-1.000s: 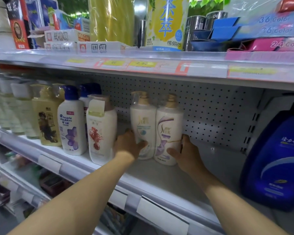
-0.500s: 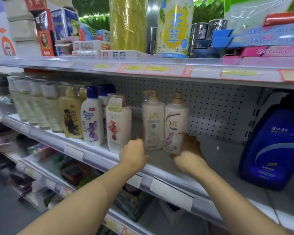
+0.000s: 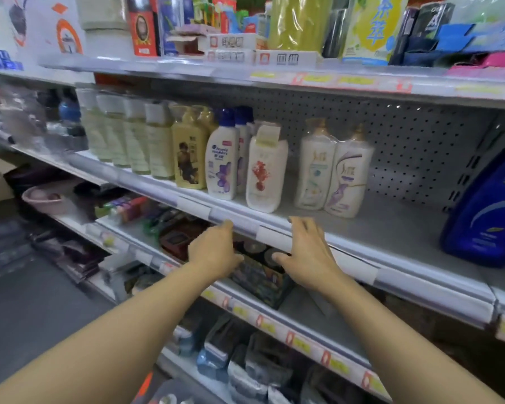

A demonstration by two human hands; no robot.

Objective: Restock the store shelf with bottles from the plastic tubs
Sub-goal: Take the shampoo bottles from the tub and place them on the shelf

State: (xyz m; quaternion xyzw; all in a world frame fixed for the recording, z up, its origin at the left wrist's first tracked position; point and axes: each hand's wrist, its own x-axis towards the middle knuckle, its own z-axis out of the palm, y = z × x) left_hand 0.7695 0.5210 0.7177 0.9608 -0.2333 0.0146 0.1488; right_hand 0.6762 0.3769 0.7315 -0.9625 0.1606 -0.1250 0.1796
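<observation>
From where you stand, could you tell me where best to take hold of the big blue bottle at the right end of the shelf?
I would grip the big blue bottle round its broad lower body, coming from the front and its left, where the shelf lies bare. It stands upright and bulky, and its top is cut off from view, so probably both hands, the left hand and right hand, both free.

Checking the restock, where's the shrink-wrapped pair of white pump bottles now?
The shrink-wrapped pair of white pump bottles stands on the grey middle shelf, right of the white red-flower bottle.
</observation>
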